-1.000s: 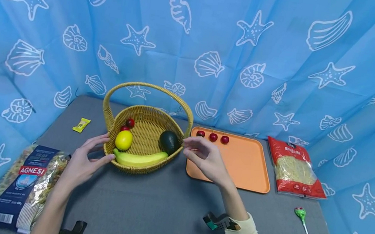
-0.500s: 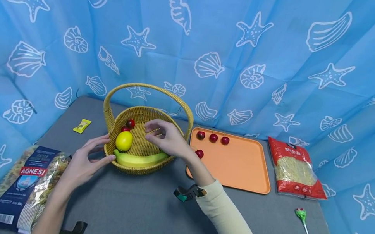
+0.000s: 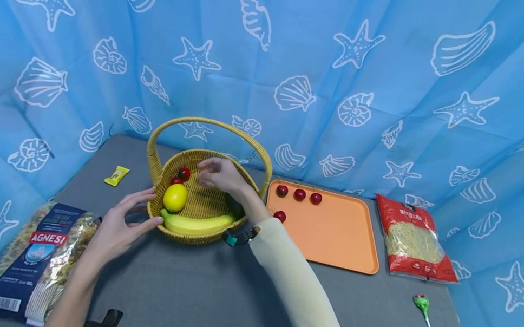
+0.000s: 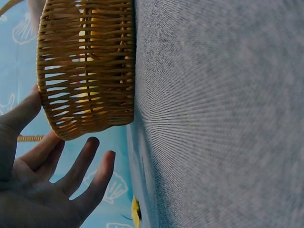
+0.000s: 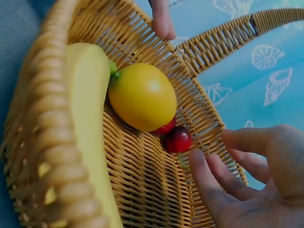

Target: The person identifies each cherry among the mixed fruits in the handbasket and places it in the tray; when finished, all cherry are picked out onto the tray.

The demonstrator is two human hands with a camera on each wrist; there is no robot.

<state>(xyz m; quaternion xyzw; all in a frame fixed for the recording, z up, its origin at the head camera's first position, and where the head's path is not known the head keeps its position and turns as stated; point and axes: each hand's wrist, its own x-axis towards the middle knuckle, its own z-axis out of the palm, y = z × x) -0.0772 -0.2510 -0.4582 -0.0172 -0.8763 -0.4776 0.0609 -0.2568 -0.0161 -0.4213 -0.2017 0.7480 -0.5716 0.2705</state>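
A wicker basket (image 3: 184,238) with a tall handle holds a banana (image 3: 196,225), a lemon (image 3: 175,197), two cherries (image 5: 179,139) and an avocado (image 3: 233,205), mostly covered by my right forearm. My left hand (image 3: 118,227) holds the basket's left end with thumb and forefinger at the rim; its other fingers extend freely in the left wrist view. Inside the basket, my right hand (image 3: 222,175) hovers above the weave with thumb and fingers apart. In the right wrist view its fingertips (image 5: 198,157) are close to the cherries, and nothing shows between them.
Right of the basket lies an orange tray (image 3: 331,237) with several cherries (image 3: 299,194). Further right are a red noodle bag (image 3: 417,240) and a green lollipop (image 3: 421,303). A pasta bag (image 3: 36,261) and a yellow wrapped sweet (image 3: 116,175) lie on the left. A blue curtain stands behind.
My right hand has moved left from the basket's right rim, over the avocado, into the basket near the cherries. My left hand has stayed at the basket's left end.
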